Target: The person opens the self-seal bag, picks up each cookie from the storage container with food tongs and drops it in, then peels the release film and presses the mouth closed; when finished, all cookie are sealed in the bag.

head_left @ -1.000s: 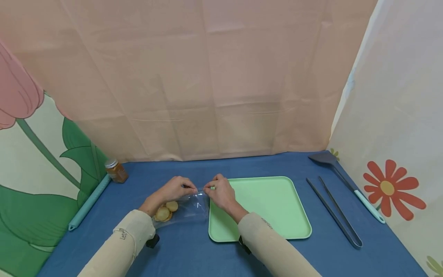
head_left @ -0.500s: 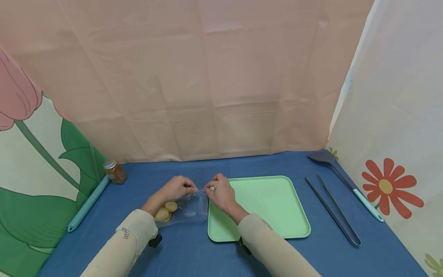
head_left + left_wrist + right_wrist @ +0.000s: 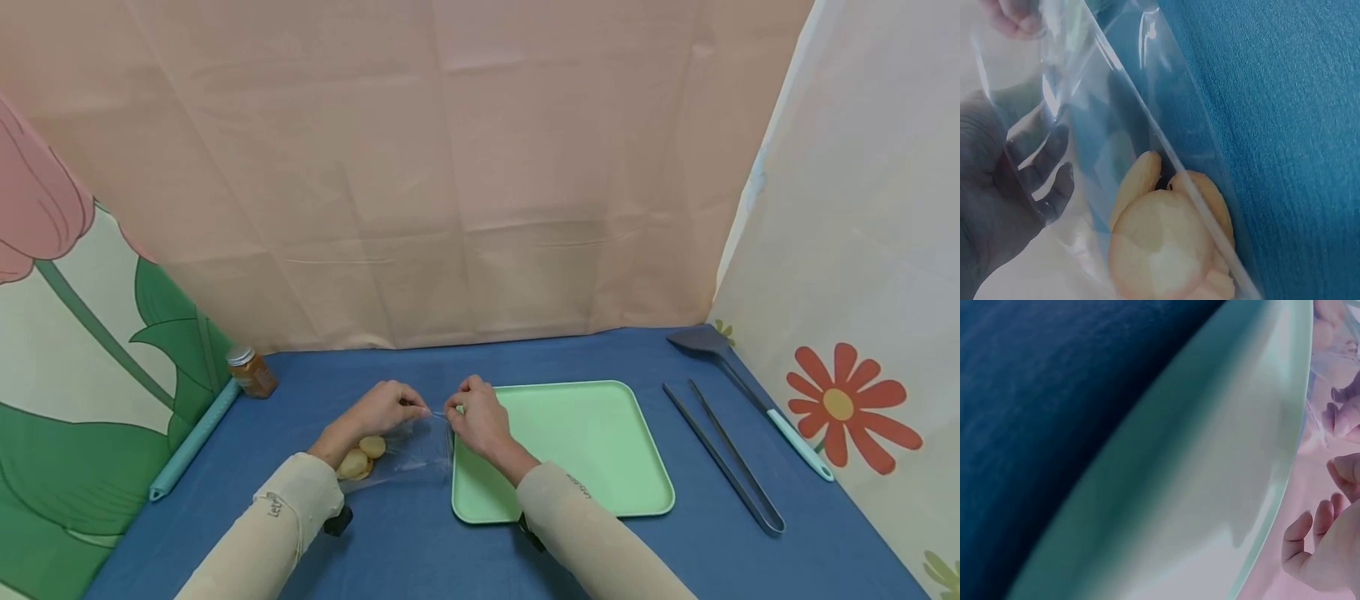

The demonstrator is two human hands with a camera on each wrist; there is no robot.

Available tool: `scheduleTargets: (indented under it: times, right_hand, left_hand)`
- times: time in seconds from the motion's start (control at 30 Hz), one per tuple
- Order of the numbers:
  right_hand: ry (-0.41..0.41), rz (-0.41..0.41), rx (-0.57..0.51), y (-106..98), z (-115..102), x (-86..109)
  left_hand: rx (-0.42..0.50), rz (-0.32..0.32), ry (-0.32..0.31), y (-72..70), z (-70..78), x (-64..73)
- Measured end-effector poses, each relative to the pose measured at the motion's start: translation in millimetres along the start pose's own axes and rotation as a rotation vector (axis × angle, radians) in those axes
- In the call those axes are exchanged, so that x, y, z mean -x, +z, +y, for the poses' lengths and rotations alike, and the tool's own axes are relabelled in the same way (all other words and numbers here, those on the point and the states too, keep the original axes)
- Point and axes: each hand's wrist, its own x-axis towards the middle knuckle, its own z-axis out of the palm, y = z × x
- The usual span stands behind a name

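Note:
A clear plastic bag lies left of the green tray, its upper edge stretched between both hands. Several round, pale yellow flat pieces sit in its left part; up close in the left wrist view these pieces overlap behind the film. With thumb and fingertips, my left hand pinches the bag's upper edge. My right hand pinches the same edge a short way to the right, over the tray's left rim. In the right wrist view the right hand shows only partly, at the frame's right side.
The light green tray is right of the bag. Metal tongs and a spatula lie farther right. A lidded jar of brown contents and a teal roll are at the left, on the blue cloth.
Both hands stay nearly still at the bag's edge. The left hand has shifted very slightly to the right, and the gap between the fingertips remains small.

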Motion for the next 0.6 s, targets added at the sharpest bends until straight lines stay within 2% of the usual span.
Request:
scheduleTargets:
  times: [0.4, 0.6]
  right_hand:
    - [-0.031, 0.028, 0.078, -1.3, -0.5, 0.3]
    - [0.003, 0.071, 0.06, -4.1, 5.5, 0.4]
  left_hand:
    - [-0.019, 0.01, 0.009, 0.0, 2.9, 2.0]
    - [-0.023, 0.036, -0.009, -2.4, -0.6, 6.3]
